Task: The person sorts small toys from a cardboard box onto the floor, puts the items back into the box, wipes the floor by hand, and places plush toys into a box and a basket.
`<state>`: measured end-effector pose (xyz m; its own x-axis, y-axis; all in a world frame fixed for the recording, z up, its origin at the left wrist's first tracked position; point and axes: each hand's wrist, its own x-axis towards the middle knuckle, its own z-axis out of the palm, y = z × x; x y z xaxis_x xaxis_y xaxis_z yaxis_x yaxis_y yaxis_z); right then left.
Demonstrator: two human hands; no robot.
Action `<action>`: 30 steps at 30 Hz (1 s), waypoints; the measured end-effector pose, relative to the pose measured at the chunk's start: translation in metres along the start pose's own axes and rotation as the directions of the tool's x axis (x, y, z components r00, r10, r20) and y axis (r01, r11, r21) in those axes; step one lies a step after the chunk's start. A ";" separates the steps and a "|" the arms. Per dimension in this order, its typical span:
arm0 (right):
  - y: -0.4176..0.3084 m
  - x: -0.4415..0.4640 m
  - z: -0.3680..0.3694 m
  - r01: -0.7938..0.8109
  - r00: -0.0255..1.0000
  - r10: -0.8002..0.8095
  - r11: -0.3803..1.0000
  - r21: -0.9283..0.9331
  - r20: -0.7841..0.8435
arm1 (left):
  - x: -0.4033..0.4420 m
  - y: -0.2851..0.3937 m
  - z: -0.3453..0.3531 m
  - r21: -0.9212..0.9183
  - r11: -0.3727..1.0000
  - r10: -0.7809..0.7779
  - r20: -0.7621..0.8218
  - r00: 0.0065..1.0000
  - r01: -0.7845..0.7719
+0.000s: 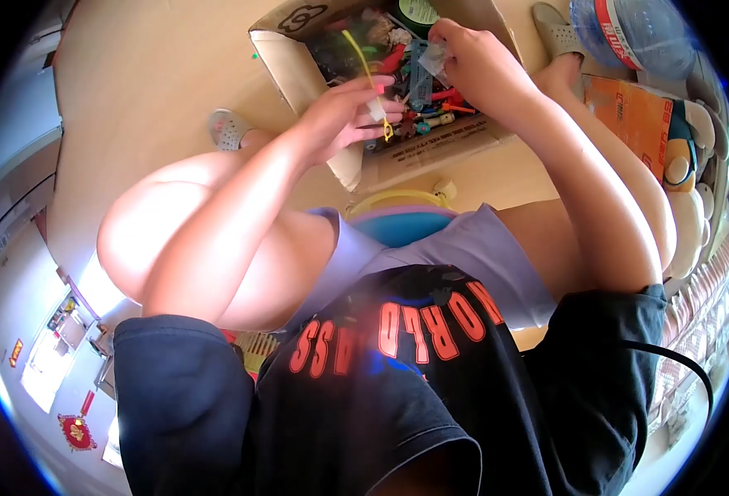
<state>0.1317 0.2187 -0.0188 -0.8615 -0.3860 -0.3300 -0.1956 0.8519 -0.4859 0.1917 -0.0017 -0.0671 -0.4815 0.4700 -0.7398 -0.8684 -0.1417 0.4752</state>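
Observation:
My left hand is at the near left side of an open cardboard box. Its fingers close loosely on a thin yellow strip that stands up above them and has a small yellow loop at its lower end. Pink and white bits show on the strip between the fingers. Over the right part of the box, my right hand pinches a small crumpled clear plastic piece. Below both hands lie many mixed small items, including a blue-grey slotted piece, red pieces and a green round lid.
A blue basin with a pale purple rim sits between my legs, beside a yellow curved handle. At the right are a large clear water bottle, an orange carton and plush toys. Grey clogs are on my feet.

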 end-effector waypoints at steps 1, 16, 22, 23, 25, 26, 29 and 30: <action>0.001 -0.001 0.002 0.001 0.999 -0.001 1.000 0.007 -0.047 | 0.000 -0.001 -0.001 0.028 1.000 0.002 0.009 1.000 -0.003; -0.004 -0.031 -0.033 -0.107 0.961 0.084 0.992 -0.074 -0.262 | 0.011 -0.011 -0.005 0.434 0.901 0.115 -0.203 0.972 -0.016; 0.033 -0.038 -0.006 -0.121 0.993 0.121 0.990 -0.072 0.004 | 0.011 -0.020 0.002 0.661 0.740 0.243 -0.089 0.966 -0.125; 0.043 -0.033 0.007 -0.166 0.984 0.167 0.986 -0.024 0.055 | 0.011 -0.026 0.004 0.711 0.682 0.310 -0.067 0.948 -0.173; 0.048 -0.029 0.030 -0.263 0.955 0.249 0.962 0.068 0.162 | 0.013 -0.035 0.004 0.816 0.500 0.480 0.018 0.877 -0.290; 0.044 -0.030 0.036 -0.386 0.912 0.338 0.898 0.210 0.232 | 0.023 -0.044 -0.004 0.882 0.301 0.598 0.122 0.792 -0.363; 0.086 -0.003 0.080 -0.153 0.987 0.159 0.958 -0.244 0.002 | 0.034 -0.052 -0.009 0.920 0.059 0.702 0.237 0.671 -0.387; 0.071 -0.006 0.074 -0.195 0.980 0.199 0.955 -0.222 -0.003 | 0.023 -0.042 0.001 0.923 0.108 0.669 0.208 0.714 -0.370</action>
<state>0.1578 0.2554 -0.1116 -0.8847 -0.2074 -0.4175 -0.1231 0.9677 -0.2199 0.2173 0.0159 -0.1035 -0.8999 0.4218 -0.1111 0.1935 0.6143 0.7650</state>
